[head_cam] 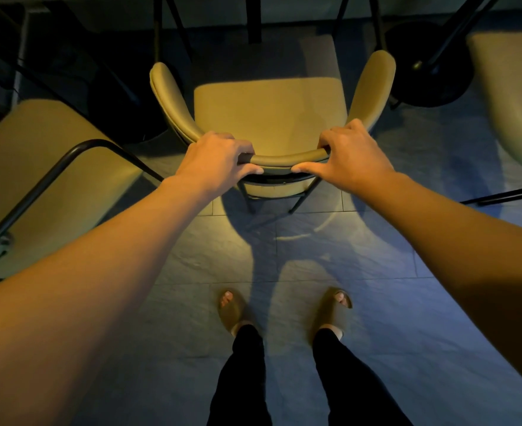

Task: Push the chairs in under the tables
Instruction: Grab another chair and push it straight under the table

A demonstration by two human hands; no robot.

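Observation:
An olive-green padded chair (269, 115) with a curved backrest and thin black legs stands straight in front of me, seat facing away. My left hand (220, 158) grips the left part of the backrest's top edge. My right hand (350, 153) grips the right part, thumb under the rim. The front of the seat lies in shadow below a dark table post (254, 20) at the top centre. The table top itself is out of view.
A second olive chair (48, 176) with a black tube frame stands close on the left. A third chair (511, 96) is at the right edge. A round black table base (428, 66) sits at upper right. My sandalled feet (284, 312) stand on grey floor tiles.

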